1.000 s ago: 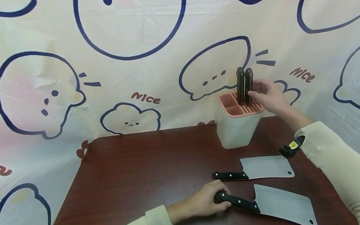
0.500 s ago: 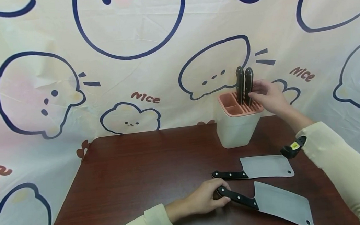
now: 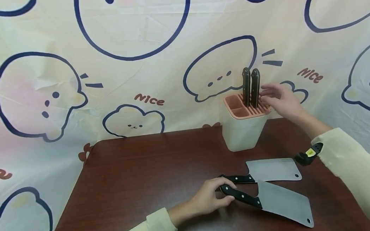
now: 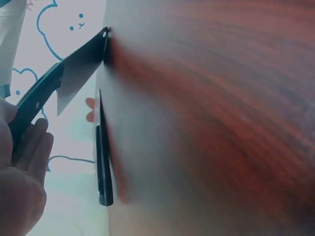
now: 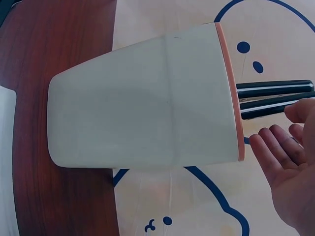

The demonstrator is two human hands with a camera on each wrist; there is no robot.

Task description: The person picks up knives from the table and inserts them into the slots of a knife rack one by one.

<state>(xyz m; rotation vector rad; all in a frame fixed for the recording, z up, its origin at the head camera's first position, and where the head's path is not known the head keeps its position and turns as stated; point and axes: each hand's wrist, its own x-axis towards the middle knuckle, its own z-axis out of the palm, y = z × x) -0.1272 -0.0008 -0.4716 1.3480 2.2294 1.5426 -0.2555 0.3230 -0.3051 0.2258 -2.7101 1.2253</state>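
Over the table [image 3: 137,175], in front of the knife holder [image 3: 244,137], the nearer cleaver [image 3: 285,201] likely needs a fuller grip from the left hand [image 3: 207,198] pinching its handle [image 3: 242,197], while the relaxed, empty right hand [image 3: 282,100] hangs beside the upright knives [image 3: 246,85].

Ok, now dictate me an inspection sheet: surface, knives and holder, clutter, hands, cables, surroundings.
Surface: dark reddish-brown wood-grain tabletop.
Knives and holder: nearer cleaver tilted, handle raised; whether its blade touches the table is unclear. Farther cleaver lies on the table. Two black handles stick up from the pink-topped white holder.
Clutter: nothing seen.
Hands: left hand grips the nearer cleaver's handle; right hand is beside the black handles, holding nothing.
Cables: nothing seen.
Surroundings: pale cloth backdrop printed with cartoon outlines and "Nice".
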